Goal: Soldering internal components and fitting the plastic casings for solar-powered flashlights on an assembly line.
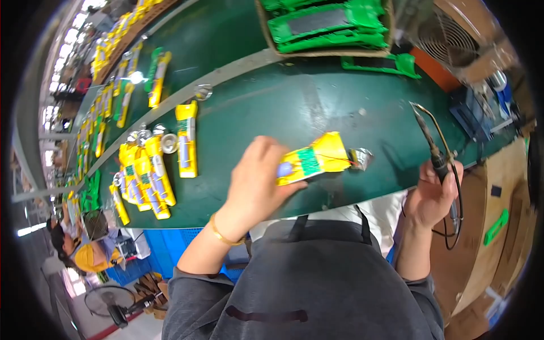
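Observation:
My left hand (254, 180) is closed on the near end of a yellow plastic housing (335, 148) lying on the green table. Inside it sit a green circuit board (309, 161) and a purple cell, partly hidden by my fingers. Thin red wires run from its wide end to a small shiny silver reflector (361, 159). On the right, my right hand (432, 198) grips a soldering iron (437, 161) with its tip pointing up and away. A curved metal tube (433, 120) runs along the iron, which is held apart from the housing.
To the left stand several filled yellow housings (148, 178), with another yellow housing (186, 141) beside them. A cardboard box (328, 52) of green housings is at the back, a loose green housing (379, 66) near it. A blue device (471, 118) stands far right.

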